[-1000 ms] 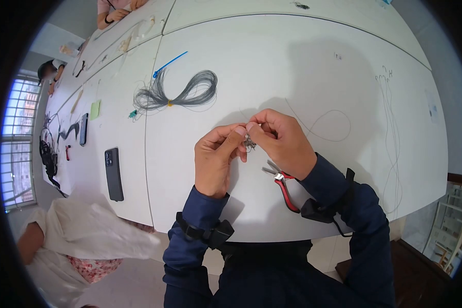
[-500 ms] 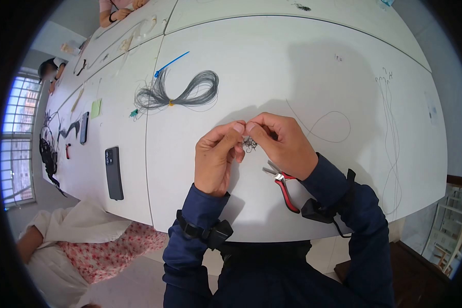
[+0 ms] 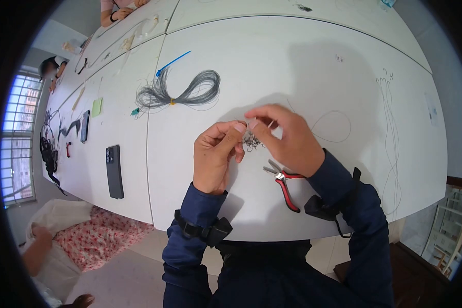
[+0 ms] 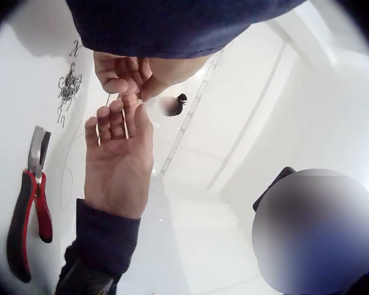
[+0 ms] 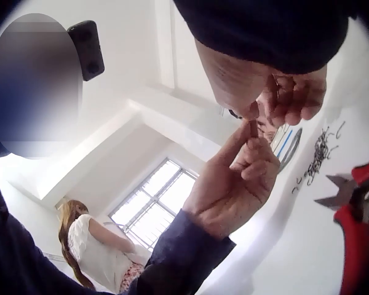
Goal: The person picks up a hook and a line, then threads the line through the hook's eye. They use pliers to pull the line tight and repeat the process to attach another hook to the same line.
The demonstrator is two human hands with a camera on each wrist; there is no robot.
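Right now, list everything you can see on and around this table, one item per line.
small dark metal wire hooks: a cluster, dark grey, on the table below the fingertips
red-handled pliers: one, red and steel, beside the right wrist
grey wire bundle: one, grey with a yellow tie, far left of the hands
blue cable tie: one, blue, beyond the bundle
black phone: one, black, left table
loose thin wire: one loop, grey, right of the hands
white table: white, several joined
left hand: pinches a thin wire piece
right hand: pinches the same piece
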